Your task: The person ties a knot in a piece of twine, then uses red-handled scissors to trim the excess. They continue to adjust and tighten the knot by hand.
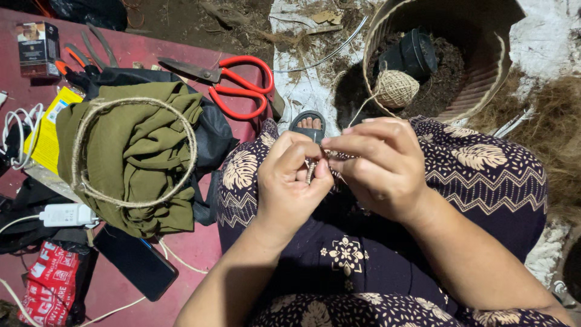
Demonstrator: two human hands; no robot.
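both hands, left hand (289,181) and right hand (378,166), pinched a thin strand of twine (312,168) above the lap, near a twine ball (396,88).

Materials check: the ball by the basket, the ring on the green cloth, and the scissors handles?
Ball: likely jute twine, tan, fuzzy, matte wound strands.
Ring: a hoop wrapped in the same rough twine; core hidden.
Scissors handles: smooth red coating, probably plastic; blades look like dull dark metal.

Thin tan twine (315,165) pinched taut above the lap.
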